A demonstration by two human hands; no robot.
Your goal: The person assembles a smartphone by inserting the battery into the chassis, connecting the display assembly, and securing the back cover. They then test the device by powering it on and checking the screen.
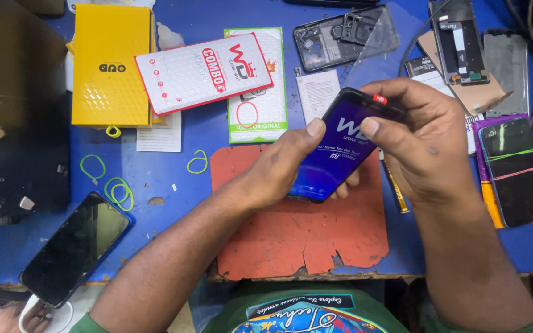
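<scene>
Phone display panel (pixel 339 151), dark blue with a protective film on its face, held tilted above the orange work mat (pixel 297 231) in both hands. The left hand (pixel 279 169) is closed around the panel's lower left edge, thumb pressed on the face and fingers underneath. The right hand (pixel 417 139) is closed on the upper right end, thumb on the glass and forefinger curled over the top edge beside a small red pull tab (pixel 380 98). To handle such a part well, in judgement, pressure belongs on the edges rather than the middle of the glass, both ends should be supported equally so the panel does not flex, and the tab should be lifted slowly and flat. Near the body, a black phone (pixel 75 246) lies at the bench's left edge, with a white cable (pixel 29 308) below it. Green rubber bands (pixel 118 192) lie on the blue bench top (pixel 174 166). A second screen (pixel 516 169) rests at the right. Farther off lie a yellow box (pixel 111 65), a red-and-white spare-part packet (pixel 203 73), a green-bordered packet (pixel 260 117) and an opened phone back frame (pixel 328 43).
</scene>
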